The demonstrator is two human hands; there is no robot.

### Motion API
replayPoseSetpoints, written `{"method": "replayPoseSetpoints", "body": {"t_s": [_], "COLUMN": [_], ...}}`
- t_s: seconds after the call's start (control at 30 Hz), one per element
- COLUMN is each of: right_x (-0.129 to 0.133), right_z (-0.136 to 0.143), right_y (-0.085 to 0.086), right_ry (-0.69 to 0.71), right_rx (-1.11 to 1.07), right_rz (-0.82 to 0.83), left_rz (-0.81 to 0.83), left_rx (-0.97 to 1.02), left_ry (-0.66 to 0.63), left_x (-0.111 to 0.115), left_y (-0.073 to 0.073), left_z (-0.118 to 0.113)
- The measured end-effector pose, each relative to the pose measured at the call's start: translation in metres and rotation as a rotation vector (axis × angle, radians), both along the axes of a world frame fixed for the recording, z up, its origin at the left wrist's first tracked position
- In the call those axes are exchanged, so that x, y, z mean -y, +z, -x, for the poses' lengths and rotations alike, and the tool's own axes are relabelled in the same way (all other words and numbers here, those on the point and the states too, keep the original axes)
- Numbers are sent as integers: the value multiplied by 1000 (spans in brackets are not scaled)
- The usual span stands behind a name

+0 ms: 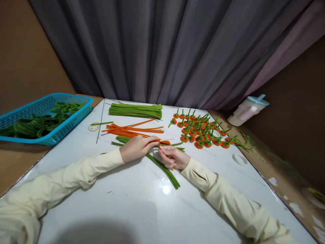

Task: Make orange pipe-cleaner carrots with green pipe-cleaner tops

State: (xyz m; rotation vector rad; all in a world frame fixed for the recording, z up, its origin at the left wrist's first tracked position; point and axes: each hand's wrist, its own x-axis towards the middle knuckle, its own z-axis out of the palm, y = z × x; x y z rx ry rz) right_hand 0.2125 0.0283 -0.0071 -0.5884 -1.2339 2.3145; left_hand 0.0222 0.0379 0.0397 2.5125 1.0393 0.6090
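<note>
My left hand (138, 147) is closed, its fingertips pinching an orange pipe cleaner (159, 142) around a thin pale stick (167, 139). Close beside it, my right hand (174, 158) has curled fingers and pinches the same orange piece from below; a bit of orange shows under its palm. Green pipe cleaners (166, 171) lie on the table beneath both hands, some slanting toward me. Just beyond my left hand rest loose orange pipe cleaners (132, 129). The fingers partly hide the worked piece.
A thick bundle of green pipe cleaners (135, 110) lies at the back. Several small orange pumpkins (199, 144) with green stems cluster at right, near a white tape roll (240, 159) and a lidded cup (245, 112). A blue basket (73, 127) holds green leaf shapes at left.
</note>
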Motion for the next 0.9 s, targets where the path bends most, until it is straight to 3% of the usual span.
{"method": "replayPoseSetpoints", "body": {"t_s": [0.2,0.37,0.5,0.7,0.8,0.83,0.9], "right_x": [2,2,3,4,0,-2,-4], "right_z": [2,1,0,-5,-6,-6,-5], "right_y": [2,3,3,-1,-4,-4,-3], "right_ry": [52,123,171,162,74,36,-47], "right_rx": [16,36,41,-13,-54,-68,-92], "right_rz": [16,-9,-52,2,11,13,16], "left_rz": [-392,-415,-226,554,785,769,561], "left_rx": [-495,-605,-510,-127,57,102,146], "left_ry": [42,-144,-276,-538,-425,-331,-109], "left_x": [13,14,6,-12,-12,-10,-5], "left_y": [16,31,40,28,16,11,4], "left_z": [7,10,15,15,7,4,-2]}}
